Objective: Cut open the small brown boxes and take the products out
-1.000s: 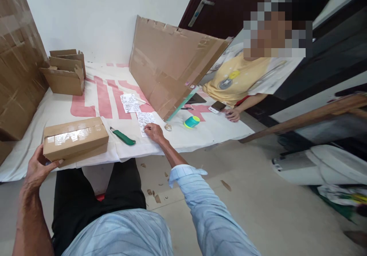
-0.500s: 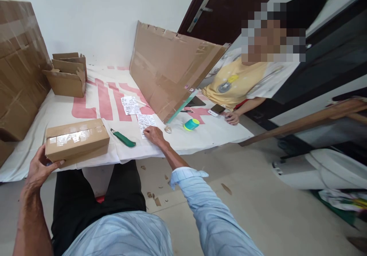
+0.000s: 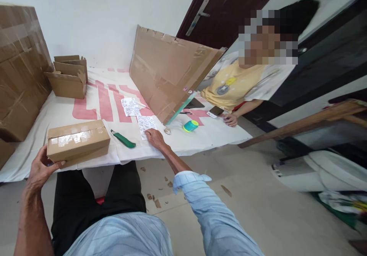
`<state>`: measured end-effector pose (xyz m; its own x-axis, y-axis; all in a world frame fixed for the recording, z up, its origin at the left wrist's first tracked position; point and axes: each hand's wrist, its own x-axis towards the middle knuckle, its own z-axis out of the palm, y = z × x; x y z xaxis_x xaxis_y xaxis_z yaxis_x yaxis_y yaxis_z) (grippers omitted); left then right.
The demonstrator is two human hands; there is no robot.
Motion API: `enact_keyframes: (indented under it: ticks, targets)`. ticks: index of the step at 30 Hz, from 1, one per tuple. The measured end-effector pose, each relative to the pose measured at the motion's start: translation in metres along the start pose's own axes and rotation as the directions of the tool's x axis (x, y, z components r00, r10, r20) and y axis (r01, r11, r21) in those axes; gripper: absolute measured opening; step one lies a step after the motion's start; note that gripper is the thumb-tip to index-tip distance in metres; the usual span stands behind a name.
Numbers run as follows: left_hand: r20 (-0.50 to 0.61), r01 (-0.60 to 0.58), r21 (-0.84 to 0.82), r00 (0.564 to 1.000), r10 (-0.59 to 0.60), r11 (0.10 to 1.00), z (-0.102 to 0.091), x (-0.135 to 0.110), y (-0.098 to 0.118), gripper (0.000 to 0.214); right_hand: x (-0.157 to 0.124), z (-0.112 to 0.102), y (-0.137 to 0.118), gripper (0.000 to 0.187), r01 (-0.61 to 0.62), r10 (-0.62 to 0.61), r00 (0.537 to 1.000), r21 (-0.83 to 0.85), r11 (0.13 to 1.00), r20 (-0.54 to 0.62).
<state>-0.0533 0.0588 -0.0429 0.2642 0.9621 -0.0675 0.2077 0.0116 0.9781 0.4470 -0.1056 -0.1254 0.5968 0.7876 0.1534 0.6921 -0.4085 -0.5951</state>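
My left hand (image 3: 42, 169) grips the near left corner of a taped cardboard box (image 3: 78, 139), thumb on its front and the other fingers partly hidden behind its side. The box lies closed at the table's front edge. My right hand (image 3: 155, 138) rests with curled fingers on the right edge of a white sheet printed with small dark marks (image 3: 146, 123). Whatever its fingertips hold, if anything, is hidden. A second printed sheet (image 3: 130, 107) lies just behind and overlaps it. Between the box and my right hand lies a green utility knife (image 3: 124, 139).
A large cardboard panel (image 3: 172, 72) stands on the table (image 3: 172, 143). Beside it are a teal cup-like object (image 3: 190, 125) and a phone (image 3: 216, 110). Open small boxes (image 3: 67, 80) and a large carton (image 3: 23, 68) stand left. Another person (image 3: 241, 84) sits at the right.
The view has shifted slightly. My right hand stays at the printed sheet with only a very small move, and my left hand keeps its hold on the box.
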Motion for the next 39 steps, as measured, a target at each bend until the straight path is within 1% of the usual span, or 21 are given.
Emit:
enact_keyframes:
  ticks: [3, 5, 7, 9, 12, 16, 18, 21, 25, 26, 28, 31, 33, 35, 37, 39]
  targets:
    - [0.004, 0.001, -0.002, 1.0, -0.001, 1.0, 0.001, -0.002, 0.003, 0.106, -0.003, -0.003, 0.007, 0.019, -0.038, 0.047, 0.998, 0.16, 0.986, -0.052]
    - [-0.002, -0.011, -0.008, 1.0, 0.011, 1.0, 0.003, -0.002, 0.005, 0.107, -0.005, -0.005, 0.011, 0.024, -0.061, 0.089, 0.992, 0.278, 0.959, -0.09]
    - [-0.026, -0.033, -0.009, 0.999, 0.033, 0.999, 0.004, -0.002, 0.006, 0.111, -0.006, -0.006, 0.012, 0.032, -0.08, 0.138, 0.983, 0.399, 0.913, -0.119]
    - [-0.041, -0.053, 0.005, 0.998, 0.053, 0.999, 0.005, 0.0, 0.007, 0.115, -0.007, -0.007, 0.011, 0.041, -0.093, 0.181, 0.976, 0.519, 0.85, -0.122]
    - [-0.017, -0.057, 0.07, 0.998, 0.059, 0.996, 0.006, 0.004, 0.01, 0.114, -0.011, -0.009, 0.004, 0.052, -0.102, 0.196, 0.978, 0.673, 0.732, -0.065]
    - [-0.012, -0.059, 0.117, 0.998, 0.061, 0.991, 0.007, 0.006, 0.01, 0.112, -0.022, -0.014, -0.011, 0.056, -0.115, 0.15, 0.988, 0.796, 0.594, 0.031]
    - [-0.012, -0.078, 0.102, 0.997, 0.08, 0.992, 0.007, 0.005, 0.008, 0.113, -0.027, -0.019, -0.02, 0.055, -0.12, 0.13, 0.99, 0.827, 0.549, 0.058]
    - [-0.013, -0.102, 0.095, 0.995, 0.104, 0.99, 0.008, 0.004, 0.004, 0.12, -0.032, -0.026, -0.033, 0.053, -0.125, 0.109, 0.991, 0.855, 0.504, 0.081]
    - [0.014, -0.189, 0.063, 0.982, 0.188, 0.98, 0.013, 0.0, 0.001, 0.118, -0.04, -0.033, -0.052, 0.049, -0.148, 0.045, 0.989, 0.897, 0.417, 0.142]
    - [0.029, -0.215, 0.056, 0.976, 0.214, 0.975, 0.015, -0.002, 0.002, 0.118, -0.043, -0.033, -0.056, 0.047, -0.154, 0.021, 0.987, 0.898, 0.412, 0.16]
    - [0.057, -0.266, 0.059, 0.963, 0.263, 0.962, 0.02, -0.009, 0.003, 0.12, -0.049, -0.032, -0.066, 0.043, -0.152, -0.024, 0.983, 0.887, 0.437, 0.18]
    - [0.071, -0.372, 0.093, 0.928, 0.366, 0.924, 0.027, -0.016, 0.003, 0.117, -0.055, -0.027, -0.084, 0.035, -0.095, -0.076, 0.986, 0.868, 0.487, 0.15]
    - [0.078, -0.437, 0.122, 0.899, 0.431, 0.891, 0.032, -0.019, 0.002, 0.116, -0.057, -0.025, -0.102, 0.031, -0.022, -0.121, 0.987, 0.838, 0.545, 0.105]
    - [0.077, -0.493, 0.149, 0.87, 0.487, 0.857, 0.037, -0.021, 0.001, 0.114, -0.059, -0.026, -0.125, 0.028, 0.066, -0.183, 0.981, 0.776, 0.627, 0.065]
    - [0.063, -0.538, 0.166, 0.842, 0.536, 0.826, 0.043, -0.023, 0.0, 0.111, -0.062, -0.029, -0.151, 0.026, 0.162, -0.256, 0.966, 0.688, 0.707, 0.036]
    - [0.042, -0.573, 0.172, 0.817, 0.575, 0.802, 0.049, -0.024, -0.001, 0.108, -0.066, -0.034, -0.177, 0.023, 0.271, -0.341, 0.94, 0.604, 0.749, 0.001]
